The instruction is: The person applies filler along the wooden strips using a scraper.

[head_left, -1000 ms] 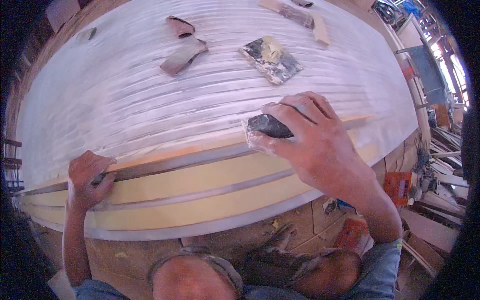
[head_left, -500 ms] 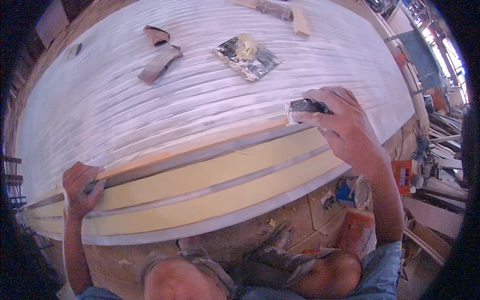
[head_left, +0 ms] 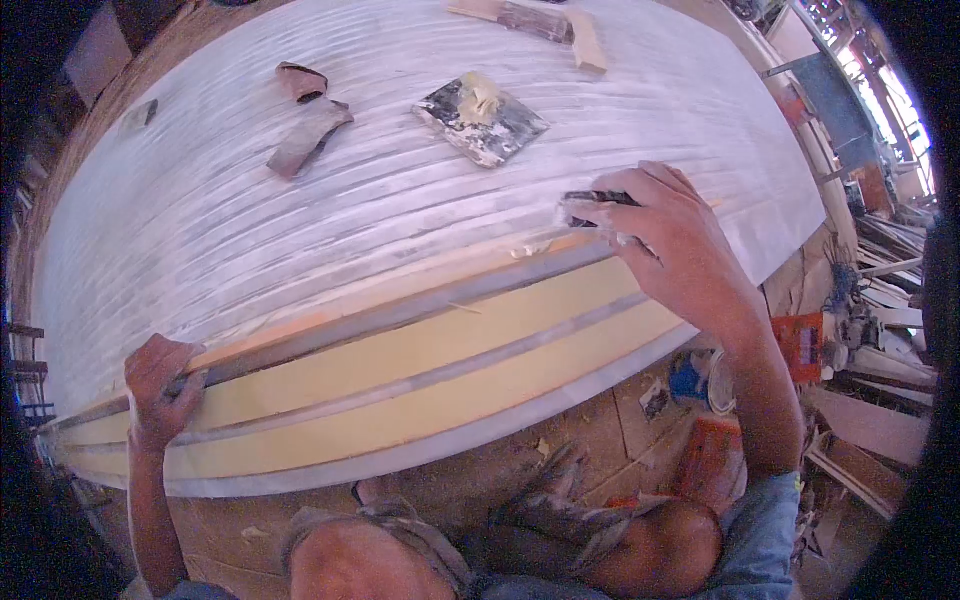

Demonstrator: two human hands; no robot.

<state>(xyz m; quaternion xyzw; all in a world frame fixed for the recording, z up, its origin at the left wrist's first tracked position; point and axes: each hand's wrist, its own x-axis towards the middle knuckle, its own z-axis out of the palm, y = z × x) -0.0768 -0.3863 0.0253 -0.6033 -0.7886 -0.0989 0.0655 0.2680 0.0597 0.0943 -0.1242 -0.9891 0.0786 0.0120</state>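
In my right hand [head_left: 665, 225] is a small dark putty scraper [head_left: 605, 198] smeared with pale filler, gripped between thumb and fingers. The hand is just above the long edge of a boat-shaped, white-streaked planked hull [head_left: 360, 190]. A small dab of pale filler [head_left: 530, 250] lies on the surface left of the scraper. At the far left, my left hand [head_left: 160, 385] is closed over the hull's wooden edge strip [head_left: 330, 320], thumb on the side; what its palm covers is hidden. Below the strip, the side carries pale yellow bands [head_left: 400, 365] between grey strips.
On the hull lie a dark board [head_left: 485, 125] with a filler heap, curled worn sandpaper [head_left: 310, 137] and an L-shaped wooden piece [head_left: 585, 45]. An orange crate [head_left: 800, 345] and piled scrap wood [head_left: 880, 400] stand at right. A person's knee [head_left: 655, 550] shows below.
My right hand has lifted the scraper off the edge, slightly up and left, leaving a dab of filler behind. My left hand stays on the edge; the view has shifted slightly.
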